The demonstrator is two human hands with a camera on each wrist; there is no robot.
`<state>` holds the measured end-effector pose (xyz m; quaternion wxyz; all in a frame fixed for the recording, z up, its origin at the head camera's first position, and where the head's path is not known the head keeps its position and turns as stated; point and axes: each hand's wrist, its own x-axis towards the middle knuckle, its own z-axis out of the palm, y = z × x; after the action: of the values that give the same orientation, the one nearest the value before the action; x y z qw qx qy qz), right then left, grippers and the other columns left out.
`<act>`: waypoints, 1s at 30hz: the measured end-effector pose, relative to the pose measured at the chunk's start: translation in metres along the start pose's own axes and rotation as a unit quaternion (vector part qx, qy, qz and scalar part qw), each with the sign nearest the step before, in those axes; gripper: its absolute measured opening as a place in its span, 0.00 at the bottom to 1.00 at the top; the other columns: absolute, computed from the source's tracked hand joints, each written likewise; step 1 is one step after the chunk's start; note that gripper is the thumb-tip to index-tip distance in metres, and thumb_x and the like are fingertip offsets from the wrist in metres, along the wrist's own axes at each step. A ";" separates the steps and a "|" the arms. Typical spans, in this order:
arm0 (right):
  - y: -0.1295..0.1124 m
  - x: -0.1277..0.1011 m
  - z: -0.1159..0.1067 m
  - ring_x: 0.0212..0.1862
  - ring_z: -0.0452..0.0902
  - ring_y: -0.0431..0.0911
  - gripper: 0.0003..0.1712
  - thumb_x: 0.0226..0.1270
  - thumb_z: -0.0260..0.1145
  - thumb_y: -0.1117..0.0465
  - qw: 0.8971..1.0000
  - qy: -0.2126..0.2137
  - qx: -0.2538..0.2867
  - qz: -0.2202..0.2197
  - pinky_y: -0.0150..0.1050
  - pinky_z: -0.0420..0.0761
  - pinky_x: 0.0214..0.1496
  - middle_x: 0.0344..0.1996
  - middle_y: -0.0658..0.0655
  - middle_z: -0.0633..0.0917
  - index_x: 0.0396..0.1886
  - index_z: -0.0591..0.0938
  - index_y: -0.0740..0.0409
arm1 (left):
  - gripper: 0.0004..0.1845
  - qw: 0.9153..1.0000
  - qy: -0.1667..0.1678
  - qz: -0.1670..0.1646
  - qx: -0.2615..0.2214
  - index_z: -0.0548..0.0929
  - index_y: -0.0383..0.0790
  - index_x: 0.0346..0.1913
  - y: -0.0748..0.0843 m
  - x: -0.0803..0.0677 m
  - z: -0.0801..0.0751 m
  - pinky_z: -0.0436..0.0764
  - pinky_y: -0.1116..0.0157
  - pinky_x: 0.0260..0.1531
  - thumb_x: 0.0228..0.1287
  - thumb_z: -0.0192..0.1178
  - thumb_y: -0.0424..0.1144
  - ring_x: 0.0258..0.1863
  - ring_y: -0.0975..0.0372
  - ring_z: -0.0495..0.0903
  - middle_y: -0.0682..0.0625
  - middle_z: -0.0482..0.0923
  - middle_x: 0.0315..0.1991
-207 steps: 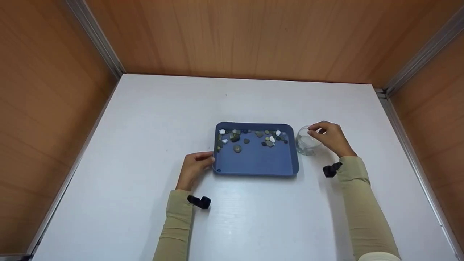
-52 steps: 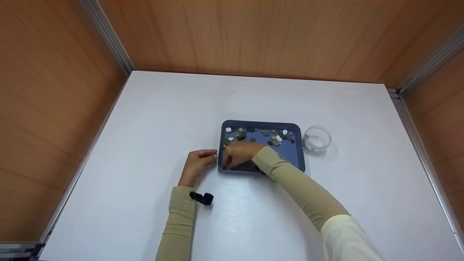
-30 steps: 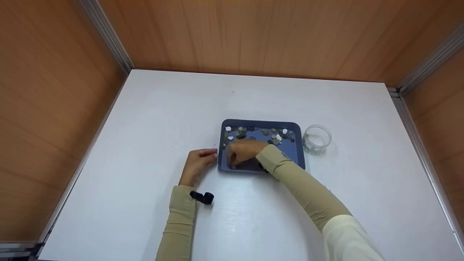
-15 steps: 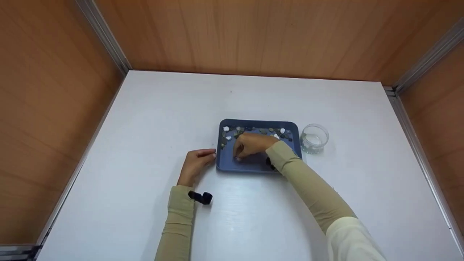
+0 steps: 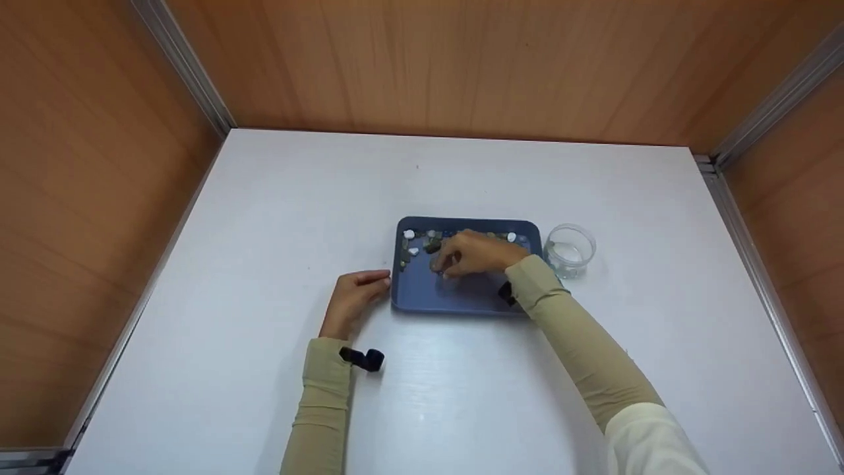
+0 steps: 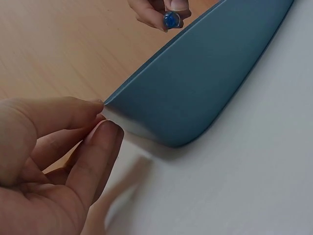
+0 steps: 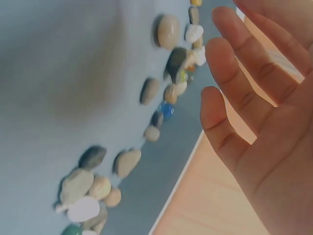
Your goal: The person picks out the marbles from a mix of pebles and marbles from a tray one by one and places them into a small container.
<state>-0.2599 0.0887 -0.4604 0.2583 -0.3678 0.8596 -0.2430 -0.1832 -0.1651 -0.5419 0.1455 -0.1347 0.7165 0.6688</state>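
Note:
My right hand (image 5: 480, 254) is over the blue tray (image 5: 455, 305), its thumb and fingers pinching a blue glass marble (image 6: 171, 19), which shows between the fingertips in the left wrist view. In the right wrist view, that hand's other fingers (image 7: 234, 88) spread above the stones. Against the tray's left side my left hand (image 5: 355, 300) rests; its fingertips touch the tray by the rim and hold no loose thing. Several pebbles (image 7: 168, 32) and another blue marble (image 7: 167, 109) lie along the tray's far side. The hand hides some of them in the head view.
A round clear glass jar (image 5: 570, 251) stands just right of the tray on the white table (image 5: 264, 218). Wooden panels (image 5: 422, 66) enclose the table at the back and sides. Black cameras (image 5: 362, 359) sit on both wrists.
My right hand has gone from the jar to the tray's near left corner, picked up the marble there, and risen toward the tray's middle. My left hand stays at the tray's left side.

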 end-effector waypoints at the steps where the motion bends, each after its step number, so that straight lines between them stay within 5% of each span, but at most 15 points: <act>1: 0.001 -0.002 -0.001 0.37 0.79 0.42 0.12 0.59 0.71 0.61 1.000 0.007 0.000 0.000 0.34 0.79 0.37 0.42 0.52 0.87 0.44 0.88 0.56 | 0.15 1.000 -0.001 -0.002 -0.001 0.85 0.37 0.49 0.001 0.000 0.000 0.81 0.65 0.48 0.59 0.66 0.36 0.45 0.61 0.82 0.42 0.83 0.50; 30: 0.024 -0.053 -0.027 0.38 0.78 0.45 0.10 0.61 0.70 0.60 0.993 0.110 0.050 0.012 0.37 0.80 0.38 0.40 0.52 0.86 0.42 0.87 0.56 | 0.15 1.000 0.013 -0.010 0.008 0.85 0.36 0.49 0.004 0.001 -0.001 0.81 0.69 0.41 0.58 0.67 0.35 0.40 0.64 0.81 0.43 0.84 0.47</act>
<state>-0.2569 0.1500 -0.4411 0.1829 -0.3147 0.8741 -0.3217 -0.1856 -0.1658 -0.5390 0.1439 -0.1494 0.7220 0.6601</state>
